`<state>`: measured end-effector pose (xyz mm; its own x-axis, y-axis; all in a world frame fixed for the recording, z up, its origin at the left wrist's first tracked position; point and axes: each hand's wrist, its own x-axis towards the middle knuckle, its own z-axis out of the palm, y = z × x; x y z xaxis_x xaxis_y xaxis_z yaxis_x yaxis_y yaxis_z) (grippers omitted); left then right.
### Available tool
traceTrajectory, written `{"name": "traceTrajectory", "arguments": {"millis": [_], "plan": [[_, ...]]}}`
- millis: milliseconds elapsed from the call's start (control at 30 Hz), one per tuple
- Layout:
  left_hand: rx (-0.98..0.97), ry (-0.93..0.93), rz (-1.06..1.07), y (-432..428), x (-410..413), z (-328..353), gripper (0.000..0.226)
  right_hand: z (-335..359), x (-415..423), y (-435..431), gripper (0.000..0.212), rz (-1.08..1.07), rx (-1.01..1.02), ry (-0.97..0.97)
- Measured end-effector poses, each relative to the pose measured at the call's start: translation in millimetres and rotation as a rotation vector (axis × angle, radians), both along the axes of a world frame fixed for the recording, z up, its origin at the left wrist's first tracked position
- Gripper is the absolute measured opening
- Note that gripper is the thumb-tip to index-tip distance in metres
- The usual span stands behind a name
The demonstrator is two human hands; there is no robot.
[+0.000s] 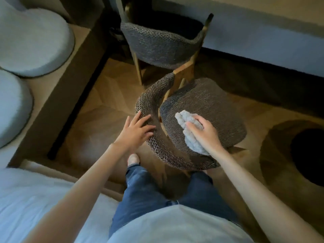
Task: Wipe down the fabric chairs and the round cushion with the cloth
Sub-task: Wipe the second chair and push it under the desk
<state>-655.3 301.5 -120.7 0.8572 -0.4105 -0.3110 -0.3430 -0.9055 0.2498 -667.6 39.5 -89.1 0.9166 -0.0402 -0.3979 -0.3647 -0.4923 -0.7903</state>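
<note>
Item: near chair, woven fabric seat on wooden legs, standing on the wood floor; its curved backrest wraps the seat's left and near edges.

Item: cloth, grey and bunched, lying on the seat at its left edge, just beside the backrest. Its long axis runs along that edge, from the far left of the seat toward me.

Item: my right grip, fingers curled over the cloth and pressing it onto the weave. From here nearly all the bare seat lies away and to my right, toward the seat's front edge, so I judge the next stroke goes that way, across the cloth's length.

Item: my left grip, fingers spread, holding nothing, resting on top of the backrest. It is the farther one from the cloth and probably steadies the chair.

Item: second chair, same weave, just beyond the near one.

Item: round cushion, pale, well apart at far left, with another cushion just beside it.
</note>
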Motion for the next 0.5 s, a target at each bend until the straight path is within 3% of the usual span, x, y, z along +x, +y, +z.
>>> {"name": "traceTrajectory", "arguments": {"millis": [133, 267, 367, 500], "plan": [[0.079, -0.069, -0.469, 46, 30, -2, 0.069, -17, -27, 55, 0.041, -0.224, 0.002, 0.043], [0.053, -0.137, -0.620, 59, 58, -9, 0.065, -31, -54, 111, 0.046, -0.414, -0.014, 0.014], [0.025, -0.101, -0.680, 53, 81, -12, 0.060, -37, -74, 149, 0.059, -0.505, -0.249, -0.016], [0.101, -0.081, -0.814, 50, 97, -20, 0.056, -52, -88, 182, 0.088, -0.374, -0.663, 0.019]]}}
